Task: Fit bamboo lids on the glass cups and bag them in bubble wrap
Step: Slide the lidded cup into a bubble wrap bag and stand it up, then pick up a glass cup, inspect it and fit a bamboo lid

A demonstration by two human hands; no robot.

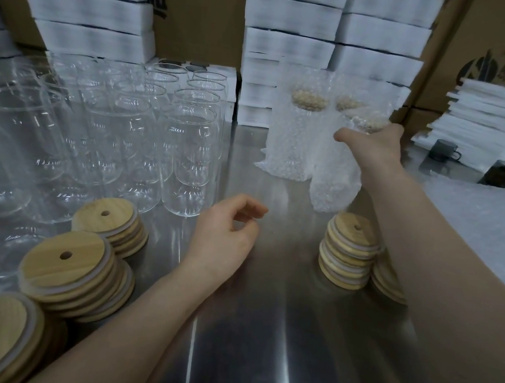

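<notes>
The right hand [371, 144] grips the top of the nearest bubble-wrapped cup [335, 181], whose base seems to rest on the steel table [263, 317] just beside two others. To park it well, I judge, set it flat and upright against its neighbours before letting go. The left hand [228, 229] hovers well apart, loosely curled and holding nothing. I count three bagged cups, five stacks of bamboo lids [349, 254] (three left, two right), and too many overlapping bare glass cups [189, 159] to count surely.
</notes>
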